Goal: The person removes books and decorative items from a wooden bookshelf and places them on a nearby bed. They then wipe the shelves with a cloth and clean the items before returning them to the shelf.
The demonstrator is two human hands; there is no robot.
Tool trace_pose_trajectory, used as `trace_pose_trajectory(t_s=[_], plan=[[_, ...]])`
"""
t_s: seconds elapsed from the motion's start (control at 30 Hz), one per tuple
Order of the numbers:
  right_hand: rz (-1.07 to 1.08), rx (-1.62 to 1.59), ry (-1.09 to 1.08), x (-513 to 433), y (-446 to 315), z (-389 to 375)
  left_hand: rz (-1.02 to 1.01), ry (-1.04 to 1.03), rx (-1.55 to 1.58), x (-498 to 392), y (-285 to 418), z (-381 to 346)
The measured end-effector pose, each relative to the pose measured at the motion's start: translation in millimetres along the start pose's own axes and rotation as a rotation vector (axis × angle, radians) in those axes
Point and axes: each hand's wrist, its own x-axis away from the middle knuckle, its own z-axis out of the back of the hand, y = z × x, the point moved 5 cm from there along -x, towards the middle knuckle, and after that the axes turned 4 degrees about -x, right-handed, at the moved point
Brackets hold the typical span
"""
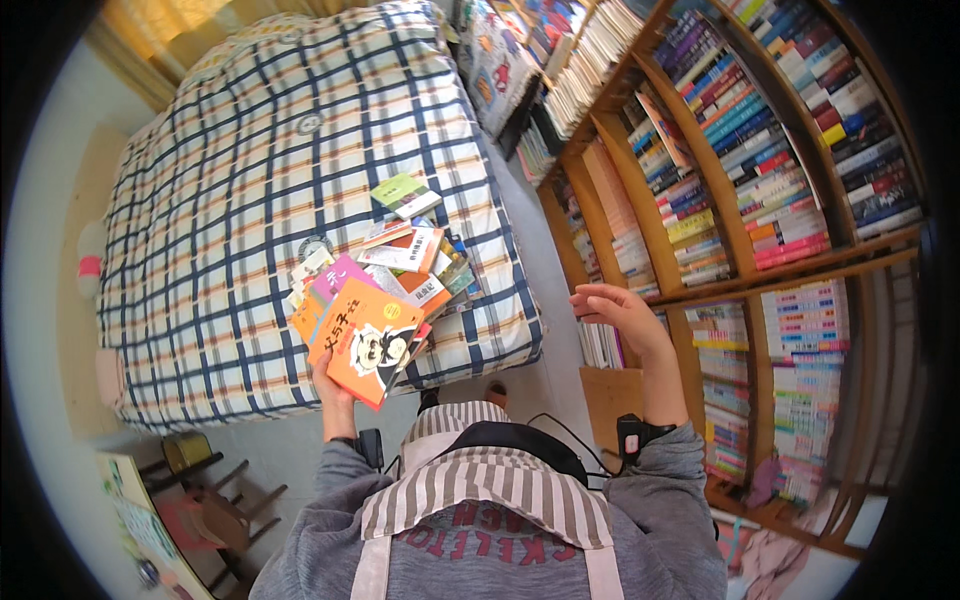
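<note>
My left hand (334, 388) grips an orange paperback book (367, 341) by its lower left edge. Its cover bears writing and a black-and-white cartoon. Just behind it show a purple book (339, 279) and other covers; I cannot tell which of these are in my hand and which lie on the bed. A loose heap of books on the bed includes a white-and-orange book (407, 252) and, at its far end, a green book (405, 196). My right hand (616, 315) is raised with nothing in it, fingers slightly bent, in front of the wooden bookcase (664, 294).
The bed (315, 172) with a checked cover fills the upper left. Rows of books (772, 172) pack the bookcase on the right. A narrow strip of floor (544, 375) runs between them. A wooden chair (214, 517) stands at lower left; a black cable (574, 431) hangs by my apron (487, 487).
</note>
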Motion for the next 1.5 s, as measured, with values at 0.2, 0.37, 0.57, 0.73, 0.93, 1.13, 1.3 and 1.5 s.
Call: trace_pose_trajectory(t_s=[0.2,0.37,0.57,0.73,0.93,1.13,1.3,1.5], plan=[[0.005,-0.044,0.222,24,-1,-3,0.241,-0.127,-0.099,-122,-6,-1],[-0.006,-0.114,0.381,66,3,15,-0.199,0.125,-1.063,-201,-13,21],[0.001,-0.174,0.531,123,25,31,0.011,0.162,-1.188,-216,-43,-6],[0.023,-0.210,0.663,182,36,33,-0.031,0.394,-1.850,-207,-15,-28],[0.196,-0.250,0.984,309,46,54,-0.734,0.736,-1.916,-199,-37,-71],[0.283,-0.381,1.325,447,90,98,-0.896,0.305,-1.888,-161,-75,-156],[0.288,-0.646,1.761,522,201,186,-0.940,-0.095,-1.566,-130,-132,-273],[-0.325,0.329,2.064,576,268,308,-1.393,-0.601,-1.158,76,-191,-452]])
